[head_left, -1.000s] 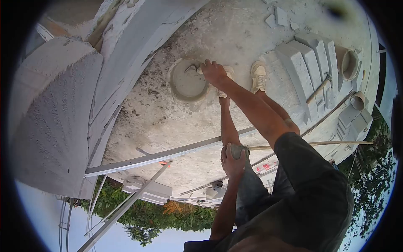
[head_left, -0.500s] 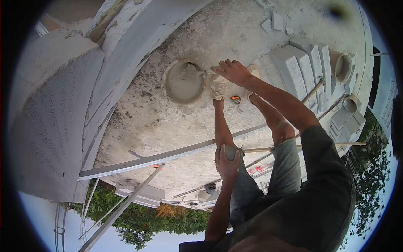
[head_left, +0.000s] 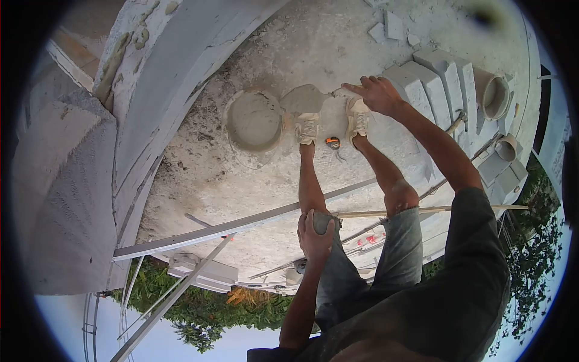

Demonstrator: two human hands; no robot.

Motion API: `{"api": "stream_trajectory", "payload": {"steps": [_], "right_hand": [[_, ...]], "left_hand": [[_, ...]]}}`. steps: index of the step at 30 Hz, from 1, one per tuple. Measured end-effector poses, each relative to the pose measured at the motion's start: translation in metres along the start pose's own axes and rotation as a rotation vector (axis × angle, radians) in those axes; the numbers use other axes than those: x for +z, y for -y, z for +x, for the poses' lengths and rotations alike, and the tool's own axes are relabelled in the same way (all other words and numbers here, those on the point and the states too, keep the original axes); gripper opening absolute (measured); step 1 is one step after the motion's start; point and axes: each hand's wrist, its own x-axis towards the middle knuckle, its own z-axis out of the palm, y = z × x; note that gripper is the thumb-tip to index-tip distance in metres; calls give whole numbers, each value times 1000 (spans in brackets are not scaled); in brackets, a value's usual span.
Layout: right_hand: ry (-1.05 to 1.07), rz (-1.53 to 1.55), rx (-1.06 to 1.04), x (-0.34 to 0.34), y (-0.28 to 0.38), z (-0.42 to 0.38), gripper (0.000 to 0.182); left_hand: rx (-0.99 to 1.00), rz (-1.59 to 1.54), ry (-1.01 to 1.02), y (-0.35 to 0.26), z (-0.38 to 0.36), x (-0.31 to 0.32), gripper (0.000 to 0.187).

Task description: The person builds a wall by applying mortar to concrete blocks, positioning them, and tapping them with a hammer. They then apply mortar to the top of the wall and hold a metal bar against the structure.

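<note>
My right hand is closed around the handle of a trowel, with the index finger stretched along it. Wet grey mortar covers the trowel's blade, which is just right of a round bucket and above my left shoe. More mortar fills much of the bucket. My left hand rests on my left knee, thumb and fingers apart around it, holding nothing. An orange and black tape measure lies on the floor between my feet.
A large pale panel and a rough block stand at left. Pale blocks and a round container are at right, near a hammer. A long metal bar crosses behind my feet.
My right hand has moved right, drawing the trowel out of the bucket with mortar on its blade. My left hand stays on the knee. The view has shifted slightly.
</note>
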Motion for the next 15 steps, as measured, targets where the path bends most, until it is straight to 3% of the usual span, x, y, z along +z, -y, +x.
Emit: {"api": "stream_trajectory", "payload": {"steps": [6, 8, 10, 13, 15], "right_hand": [[197, 880, 53, -22, 62, -7, 55], [334, 916, -22, -13, 92, 26, 58], [319, 897, -8, 11, 118, 68, 63], [270, 953, 90, 51, 111, 108, 63], [273, 937, 38, 38, 81, 94, 65]], "left_hand": [[-23, 43, 30, -10, 1, -5, 69], [-17, 57, 31, -12, 2, -6, 69], [-15, 65, 35, -10, 2, -7, 70], [-22, 61, 37, -3, -1, -4, 71], [-10, 54, 35, -3, 1, -3, 71]]}}
